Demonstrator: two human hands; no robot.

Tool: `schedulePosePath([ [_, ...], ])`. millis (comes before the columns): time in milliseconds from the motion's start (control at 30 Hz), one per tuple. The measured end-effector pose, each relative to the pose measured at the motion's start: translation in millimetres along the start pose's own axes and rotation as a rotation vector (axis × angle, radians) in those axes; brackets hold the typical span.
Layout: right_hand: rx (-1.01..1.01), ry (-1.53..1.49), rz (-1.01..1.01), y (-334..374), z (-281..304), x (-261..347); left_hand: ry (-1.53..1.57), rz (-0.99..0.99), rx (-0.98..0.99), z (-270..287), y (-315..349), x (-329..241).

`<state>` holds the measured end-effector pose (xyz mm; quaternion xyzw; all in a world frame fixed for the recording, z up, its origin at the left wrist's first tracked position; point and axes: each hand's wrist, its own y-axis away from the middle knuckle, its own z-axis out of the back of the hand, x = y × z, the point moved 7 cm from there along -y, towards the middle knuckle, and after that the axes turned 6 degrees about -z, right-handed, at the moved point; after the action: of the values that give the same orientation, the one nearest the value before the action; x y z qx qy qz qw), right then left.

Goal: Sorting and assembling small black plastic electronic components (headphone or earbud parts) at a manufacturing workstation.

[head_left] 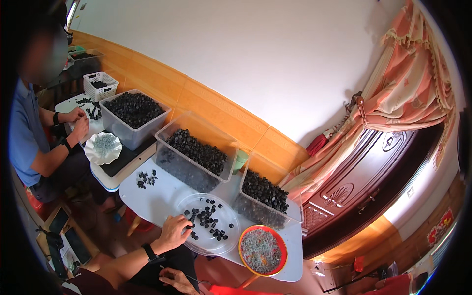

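Pieces (205, 215), black, at left hand (175, 233), directions and axes indistinct

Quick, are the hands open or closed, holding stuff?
Left hand: fingertips by small black pieces; can't tell if holding one.
Right hand: partly curled; grip can't be told.

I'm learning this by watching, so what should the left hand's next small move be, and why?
I'd probably have the bare left hand pinch and lift one of the small, round black pieces on the clear, round plastic tray: its fingertips are at their edge, while the bare right hand is lower, near the dark trousers.
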<state>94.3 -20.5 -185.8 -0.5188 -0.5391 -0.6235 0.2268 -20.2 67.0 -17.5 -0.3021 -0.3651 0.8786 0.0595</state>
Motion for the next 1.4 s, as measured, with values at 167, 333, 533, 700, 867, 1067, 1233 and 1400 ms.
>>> schedulePosePath([
  [167, 0.012, -0.007, -0.017, 1.8, -0.4, 1.8, -0.006, 0.005, 0.0, 1.5, -1.2, -2.7],
  [333, 0.019, 0.015, -0.058, 5.4, -3.3, 6.3, -0.006, 0.013, -0.017, 0.3, 0.4, 0.6],
  [533, -0.079, -0.101, 0.12, 16.8, 2.6, 38.5, -0.016, 0.005, -0.018, 1.7, -1.5, -2.5],
  [700, -0.073, -0.087, 0.117, 15.6, 4.4, 40.3, -0.016, -0.004, -0.028, 0.4, 0.2, -1.1],
  [867, -0.062, -0.083, 0.104, 15.1, 1.5, 37.0, -0.007, 0.018, -0.003, -1.0, 1.4, 1.5],
  [1067, -0.012, -0.046, 0.027, 3.4, 0.2, 9.7, -0.01, 0.021, -0.007, 0.3, 0.3, 0.3],
  [1233, 0.037, -0.028, -0.058, -3.0, 0.8, -6.2, -0.014, 0.028, 0.002, 0.5, -0.4, -0.8],
  [1400, 0.014, -0.003, -0.062, -1.8, 1.3, -4.9, -0.018, 0.026, -0.006, -0.3, 0.1, -1.0],
])
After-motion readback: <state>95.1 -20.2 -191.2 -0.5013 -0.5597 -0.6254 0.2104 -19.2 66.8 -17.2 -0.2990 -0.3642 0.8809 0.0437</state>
